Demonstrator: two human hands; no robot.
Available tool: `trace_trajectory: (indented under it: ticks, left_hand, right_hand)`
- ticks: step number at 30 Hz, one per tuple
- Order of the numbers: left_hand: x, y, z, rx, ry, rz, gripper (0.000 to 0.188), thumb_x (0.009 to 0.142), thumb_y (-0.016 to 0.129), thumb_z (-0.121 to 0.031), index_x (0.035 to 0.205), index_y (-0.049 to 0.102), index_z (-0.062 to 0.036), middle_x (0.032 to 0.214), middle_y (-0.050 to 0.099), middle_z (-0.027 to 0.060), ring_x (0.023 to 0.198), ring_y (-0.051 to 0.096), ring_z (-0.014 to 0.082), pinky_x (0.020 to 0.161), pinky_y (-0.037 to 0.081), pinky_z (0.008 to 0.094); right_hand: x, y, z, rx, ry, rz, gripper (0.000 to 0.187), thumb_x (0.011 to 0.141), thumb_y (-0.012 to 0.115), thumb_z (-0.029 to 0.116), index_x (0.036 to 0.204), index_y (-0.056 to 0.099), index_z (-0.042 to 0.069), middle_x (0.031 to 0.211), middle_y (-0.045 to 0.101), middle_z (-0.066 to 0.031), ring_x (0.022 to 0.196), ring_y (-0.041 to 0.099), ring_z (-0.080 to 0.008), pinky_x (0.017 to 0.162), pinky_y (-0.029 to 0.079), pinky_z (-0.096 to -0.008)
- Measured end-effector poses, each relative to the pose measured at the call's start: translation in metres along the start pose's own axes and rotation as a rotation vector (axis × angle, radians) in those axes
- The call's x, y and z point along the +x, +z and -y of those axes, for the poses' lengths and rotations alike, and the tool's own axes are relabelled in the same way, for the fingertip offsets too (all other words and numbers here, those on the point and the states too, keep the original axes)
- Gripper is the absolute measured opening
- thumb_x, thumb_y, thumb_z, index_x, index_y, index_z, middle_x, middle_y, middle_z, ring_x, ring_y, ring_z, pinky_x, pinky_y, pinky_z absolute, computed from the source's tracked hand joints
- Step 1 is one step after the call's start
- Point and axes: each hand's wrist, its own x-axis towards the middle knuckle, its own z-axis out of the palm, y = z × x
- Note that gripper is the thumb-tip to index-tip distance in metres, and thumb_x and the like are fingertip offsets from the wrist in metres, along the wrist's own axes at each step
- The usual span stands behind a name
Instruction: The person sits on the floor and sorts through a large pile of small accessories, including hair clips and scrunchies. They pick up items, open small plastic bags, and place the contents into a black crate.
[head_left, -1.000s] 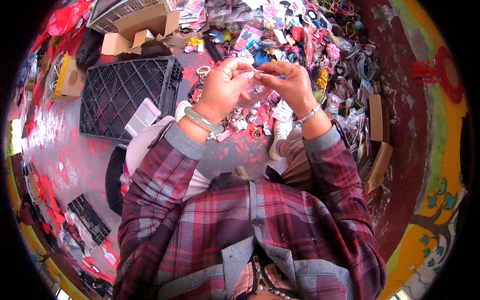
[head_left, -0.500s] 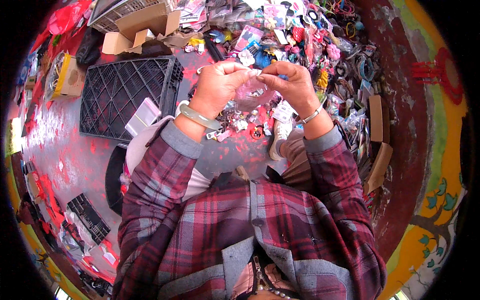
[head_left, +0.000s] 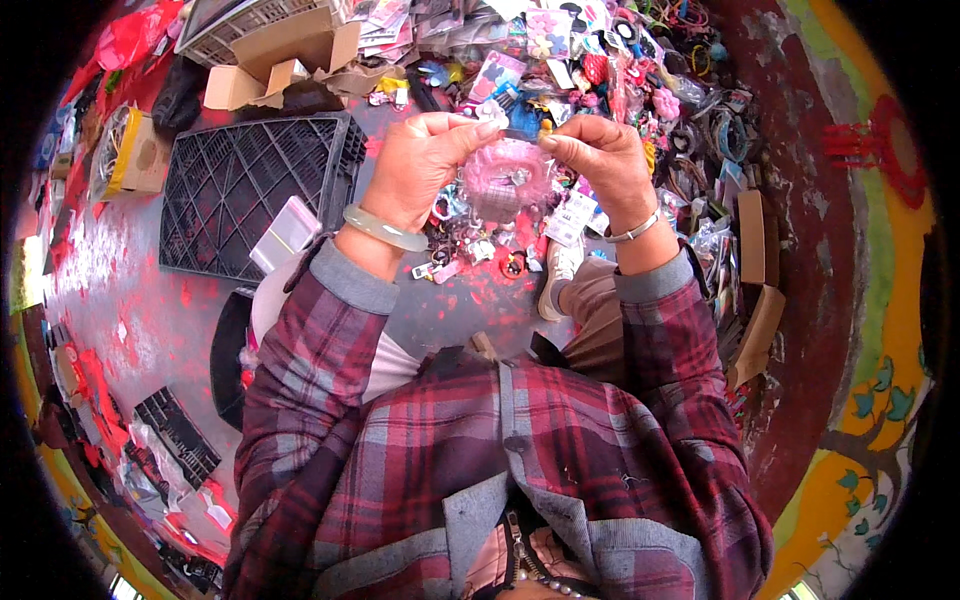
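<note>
The red-stained concrete floor carries a black plastic crate at ten o'clock, torn cardboard boxes at eleven, and heaped packaged trinkets from twelve to two.

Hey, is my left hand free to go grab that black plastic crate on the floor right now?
Probably not yet: the left hand and right hand both pinch the small clear pink-tinted bag. Nothing blocks the black plastic crate.

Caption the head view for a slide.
Both hands, left hand and right hand, hold a clear pink packet above scattered trinkets.
</note>
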Motion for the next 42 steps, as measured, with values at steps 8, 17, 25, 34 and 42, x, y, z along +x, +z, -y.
trace_trajectory:
  ticks: [8, 17, 25, 34, 42]
  left_hand:
    - [0.0, -0.003, -0.003, 0.007, -0.071, 0.034, 0.025, 0.085, 0.058, -0.023, 0.086, 0.064, 0.0008, 0.074, 0.063, 0.0035, 0.048, 0.039, 0.0014, 0.042, 0.028, 0.0149]
    - [0.002, -0.009, 0.002, -0.027, -0.081, 0.071, 0.029, 0.087, 0.054, -0.027, 0.087, 0.063, 0.0006, 0.075, 0.062, 0.0046, 0.051, 0.045, 0.0028, 0.044, 0.032, 0.0152]
    - [0.003, -0.007, 0.003, -0.015, -0.109, 0.041, 0.027, 0.088, 0.053, -0.026, 0.089, 0.062, 0.0003, 0.078, 0.062, 0.0044, 0.053, 0.047, 0.0026, 0.043, 0.032, 0.0147]
    - [0.012, -0.026, 0.008, -0.447, -0.092, -0.248, 0.025, 0.089, 0.051, -0.024, 0.088, 0.058, -0.0002, 0.075, 0.06, 0.0048, 0.056, 0.05, 0.0082, 0.044, 0.034, 0.0199]
    - [0.018, -0.03, 0.019, -0.607, 0.047, -0.36, 0.023, 0.09, 0.05, -0.024, 0.091, 0.057, -0.0024, 0.077, 0.059, 0.0043, 0.065, 0.055, 0.0113, 0.051, 0.043, 0.0204]
  right_hand:
    - [-0.001, -0.002, 0.004, 0.074, 0.025, -0.018, 0.015, 0.075, 0.069, 0.012, 0.069, 0.062, 0.001, 0.064, 0.054, 0.003, 0.061, 0.047, -0.0046, 0.056, 0.037, -0.0194]
    - [0.001, -0.002, -0.007, 0.157, 0.094, -0.018, 0.018, 0.078, 0.066, 0.017, 0.069, 0.062, 0.003, 0.063, 0.053, 0.0038, 0.061, 0.045, -0.0041, 0.056, 0.036, -0.0193]
    - [0.003, 0.0, -0.01, 0.124, 0.085, -0.085, 0.017, 0.078, 0.066, 0.018, 0.069, 0.063, 0.003, 0.063, 0.055, 0.0025, 0.058, 0.046, -0.0048, 0.056, 0.036, -0.0199]
    - [0.008, -0.012, -0.03, 0.313, 0.283, -0.066, 0.037, 0.089, 0.049, 0.036, 0.098, 0.058, 0.001, 0.081, 0.062, -0.0045, 0.074, 0.058, -0.0121, 0.068, 0.045, -0.0241]
    - [-0.007, 0.036, -0.02, 0.734, 0.372, 0.124, 0.04, 0.085, 0.057, 0.033, 0.111, 0.051, 0.003, 0.087, 0.06, -0.0046, 0.084, 0.06, -0.0158, 0.073, 0.049, -0.0283]
